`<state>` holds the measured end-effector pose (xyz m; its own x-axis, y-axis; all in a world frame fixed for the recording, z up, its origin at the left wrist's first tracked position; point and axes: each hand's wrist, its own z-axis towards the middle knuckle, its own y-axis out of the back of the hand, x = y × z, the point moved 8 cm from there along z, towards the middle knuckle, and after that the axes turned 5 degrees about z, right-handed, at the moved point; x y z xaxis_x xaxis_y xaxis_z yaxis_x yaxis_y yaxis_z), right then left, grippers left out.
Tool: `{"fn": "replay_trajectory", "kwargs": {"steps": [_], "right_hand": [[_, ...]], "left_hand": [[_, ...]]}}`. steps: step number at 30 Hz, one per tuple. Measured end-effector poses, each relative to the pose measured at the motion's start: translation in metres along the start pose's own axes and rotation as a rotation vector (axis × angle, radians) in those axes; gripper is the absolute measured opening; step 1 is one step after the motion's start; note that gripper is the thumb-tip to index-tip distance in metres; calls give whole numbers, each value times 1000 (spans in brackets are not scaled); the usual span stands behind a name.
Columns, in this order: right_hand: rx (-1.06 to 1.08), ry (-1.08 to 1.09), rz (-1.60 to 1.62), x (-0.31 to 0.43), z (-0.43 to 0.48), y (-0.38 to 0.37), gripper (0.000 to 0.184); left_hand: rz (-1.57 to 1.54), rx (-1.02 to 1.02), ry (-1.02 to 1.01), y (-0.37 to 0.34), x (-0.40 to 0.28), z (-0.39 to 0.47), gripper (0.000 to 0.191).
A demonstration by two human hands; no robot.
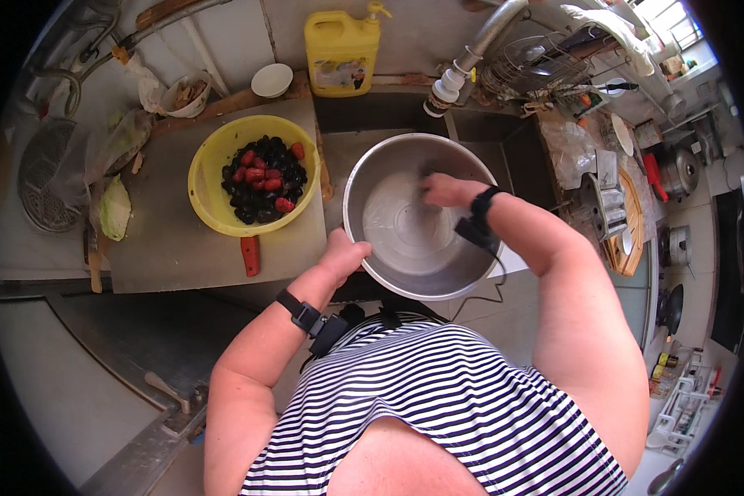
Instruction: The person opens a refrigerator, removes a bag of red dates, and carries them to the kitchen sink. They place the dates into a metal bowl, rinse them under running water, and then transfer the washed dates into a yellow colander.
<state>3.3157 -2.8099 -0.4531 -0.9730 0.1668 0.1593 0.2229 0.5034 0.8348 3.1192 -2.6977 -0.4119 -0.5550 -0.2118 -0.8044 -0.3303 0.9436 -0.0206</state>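
Note:
A large stainless steel basin [403, 279] tilts over the sink in front of me, its inside wet with a little cloudy liquid at the bottom. My left hand [346, 254] grips the near left rim, thumb over the edge. Inside the basin, my right hand [447, 190] is curled near the far wall and blurred. Its fingers appear to be around a small dark item [431, 166], too smeared to name. To the left stands a yellow plastic colander or basin [201, 192], holding red dates [258, 175] on top of dark, glossy fruit or dates [266, 214].
A red-handled knife [250, 255] lies partly under the yellow bowl on the metal counter [161, 260]. Behind are a small white bowl [271, 80] and a yellow pump jug [341, 56]. A pipe [449, 84] hangs above the sink [341, 115]. Cabbage leaf [116, 208] sits left.

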Motion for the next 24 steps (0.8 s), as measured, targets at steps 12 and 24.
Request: {"fn": "replay_trajectory", "kwargs": {"steps": [12, 24], "right_hand": [[566, 50, 363, 90, -68, -54, 29], [-225, -11, 765, 60, 51, 31, 46]], "left_hand": [[46, 2, -30, 2, 8, 6, 30], [115, -24, -23, 4, 4, 5, 27]]}}
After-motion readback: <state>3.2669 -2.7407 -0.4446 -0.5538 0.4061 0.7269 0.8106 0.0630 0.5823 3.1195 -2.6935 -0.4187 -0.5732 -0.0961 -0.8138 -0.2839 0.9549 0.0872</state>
